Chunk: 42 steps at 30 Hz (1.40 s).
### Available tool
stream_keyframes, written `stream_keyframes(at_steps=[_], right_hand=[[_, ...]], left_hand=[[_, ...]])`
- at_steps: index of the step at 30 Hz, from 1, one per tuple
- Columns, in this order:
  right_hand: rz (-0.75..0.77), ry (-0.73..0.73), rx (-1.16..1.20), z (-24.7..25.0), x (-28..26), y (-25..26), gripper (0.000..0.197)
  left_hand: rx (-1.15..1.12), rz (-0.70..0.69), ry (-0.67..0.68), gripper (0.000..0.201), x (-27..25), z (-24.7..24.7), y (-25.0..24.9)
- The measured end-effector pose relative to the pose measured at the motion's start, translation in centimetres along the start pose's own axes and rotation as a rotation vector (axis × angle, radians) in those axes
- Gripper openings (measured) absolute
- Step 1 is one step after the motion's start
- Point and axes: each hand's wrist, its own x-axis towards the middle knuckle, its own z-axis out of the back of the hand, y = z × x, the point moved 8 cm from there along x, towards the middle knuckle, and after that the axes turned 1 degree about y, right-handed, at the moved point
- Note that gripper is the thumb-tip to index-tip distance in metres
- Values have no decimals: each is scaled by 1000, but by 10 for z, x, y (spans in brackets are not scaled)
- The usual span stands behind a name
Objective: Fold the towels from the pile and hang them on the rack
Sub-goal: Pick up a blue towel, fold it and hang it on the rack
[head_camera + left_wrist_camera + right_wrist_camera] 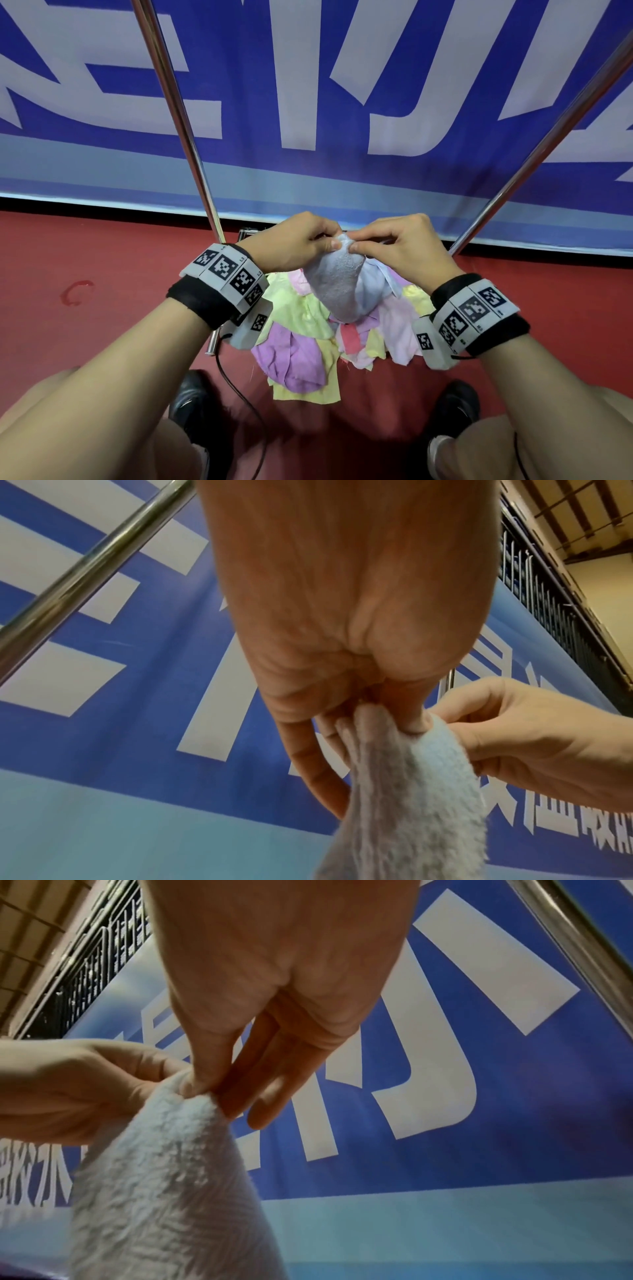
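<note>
A pale blue-grey towel (337, 279) hangs bunched from both hands above the pile (301, 346) of yellow, pink and purple towels on the red floor. My left hand (301, 241) pinches its top edge between thumb and fingers, and my right hand (394, 245) pinches the same edge right beside it. In the left wrist view the towel (407, 799) drops from the left hand (394, 718), with the right hand (534, 739) at its side. The right wrist view shows the towel (164, 1185) under the right hand (209, 1088). Two steel rack bars (178, 113) (544, 147) rise behind.
A blue and white banner (308, 102) stands along the floor behind the rack. My two black shoes (191, 407) (455, 407) are just in front of the pile. A black cable (239, 394) trails from the left wrist. A red mark (77, 291) is on the floor at left.
</note>
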Motion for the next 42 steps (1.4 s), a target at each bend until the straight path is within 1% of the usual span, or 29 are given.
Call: stream_keyframes(at_steps=[2,5,6,7,9,11,13,14,15,16,17,19,20,23,25,26,28,30,32,33,35,36,37,38,40,41,42], right_hand=[[39,18,-39,0,2,3,14],[138,82,-129,-8,0,9,6],[133,105,-135,-11,-1,9,5],[94,122,-126,-12,-2,5,5],[5,148,-111,-14,-2,-1,9],[-22,156,-63,-17,-2,0,13],[-22,137,-29,-15,0,1,22],[-22,112,-30,-13,0,1,23],[-26,77,-18,-9,1,0,20],[-39,34,13,-4,1,0,17],[-63,-12,55,1,2,-2,16],[-111,-80,135,8,4,-4,16],[-124,-96,160,10,4,-4,14],[-122,-88,124,17,5,-5,8],[-94,-42,-18,19,4,-6,12],[-72,-10,-106,18,2,-7,15],[-33,52,-261,14,-1,-6,25],[25,132,-364,9,-2,-2,33],[110,219,-429,1,-4,4,27],[125,246,-442,-2,-3,4,22],[65,246,-382,0,-2,-1,12],[42,208,-311,4,-1,-3,8],[16,160,-188,8,-1,-3,11],[-25,124,-5,10,-1,-5,18],[-155,139,415,0,-3,-3,38],[-220,164,517,-9,-4,-3,46],[-250,170,513,-16,-3,-6,42]], left_hand=[[63,8,45,19,-1,-5,2],[162,-3,118,22,-2,-13,0],[173,-9,142,22,-2,-15,0],[172,-6,159,22,-1,-16,0],[156,13,165,23,-1,-15,2],[129,39,159,24,-1,-13,6],[54,68,122,23,-2,-12,6],[1,82,79,22,-3,-11,7],[-65,90,20,19,-2,-10,7],[-165,93,-43,15,-2,-9,8],[-295,96,-98,15,-2,-9,9],[-507,94,-176,25,-3,-5,14],[-532,86,-199,26,-4,-2,15],[-470,55,-281,17,-4,11,16],[-378,25,-321,12,-3,18,14],[-294,3,-312,12,-3,17,12],[-76,-75,-253,15,0,12,5],[87,-136,-196,18,1,3,-1],[168,-172,-153,19,2,-4,-4],[178,-175,-141,19,2,-4,-5],[103,-119,-187,22,1,5,-3],[21,-81,-242,24,1,13,-2],[-68,-58,-303,22,0,22,-2],[-157,-60,-357,18,-1,30,-5],[-360,-83,-396,13,-4,40,-17],[-460,-87,-392,13,-5,44,-20],[-525,-86,-400,14,-6,47,-21]])
